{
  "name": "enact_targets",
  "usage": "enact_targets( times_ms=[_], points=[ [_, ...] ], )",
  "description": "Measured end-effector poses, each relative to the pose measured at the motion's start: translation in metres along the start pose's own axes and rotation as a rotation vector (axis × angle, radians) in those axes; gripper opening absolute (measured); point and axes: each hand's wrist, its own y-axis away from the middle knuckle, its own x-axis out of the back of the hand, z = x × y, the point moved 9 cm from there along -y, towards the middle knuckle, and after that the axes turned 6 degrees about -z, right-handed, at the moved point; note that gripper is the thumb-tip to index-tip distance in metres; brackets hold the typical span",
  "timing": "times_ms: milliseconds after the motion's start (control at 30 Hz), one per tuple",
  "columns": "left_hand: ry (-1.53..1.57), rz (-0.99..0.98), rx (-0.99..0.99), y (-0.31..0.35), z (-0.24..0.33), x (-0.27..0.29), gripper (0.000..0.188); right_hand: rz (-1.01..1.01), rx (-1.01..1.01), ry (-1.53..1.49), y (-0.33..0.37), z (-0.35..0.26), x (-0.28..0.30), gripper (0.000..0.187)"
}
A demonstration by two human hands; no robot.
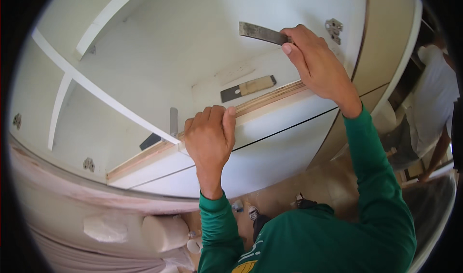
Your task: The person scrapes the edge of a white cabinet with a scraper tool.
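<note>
My right hand (320, 63) is closed round one end of a flat, grey metal blade (263, 32), whose worn, square end points left. It holds this blade up inside the white cabinet, above the front edge. My left hand (210, 133) is curled over the cabinet's front edge (263, 101), beside the upright divider, with the thumb pointing up. That edge shows raw, layered plywood along its top. Between my hands, on the cabinet floor behind the edge, lies a second flat blade (248, 88) with a tan-wrapped grip and a hole in its dark metal.
White dividers (108, 97) split the cabinet at left. A grey strip (173, 121) and a dark flat piece (150, 141) are beside the divider. Metal hinges (333, 31) sit on the side walls. Drawer fronts (277, 150) lie below. Another person (429, 99) is at far right.
</note>
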Motion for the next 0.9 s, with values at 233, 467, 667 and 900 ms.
enact_targets(
  times_ms=[233,467,667,900],
  points=[
    [0.093,-0.126,-0.163,0.008,0.0,0.007,0.057,0.056,-0.717,-0.824,0.078,-0.067,0.028,0.037],
    [0.282,-0.437,-0.232,0.002,-0.015,0.002,0.069,0.217,-1.026,-1.04,0.142,-0.121,-0.058,0.026],
    [0.542,-0.646,-0.144,-0.037,-0.011,-0.007,0.077,0.192,-1.107,-1.186,0.135,-0.153,-0.095,0.028],
    [0.573,-0.838,-0.333,-0.051,0.012,-0.028,0.065,0.501,-1.12,-1.243,0.113,-0.16,-0.137,0.029]
  ],
)
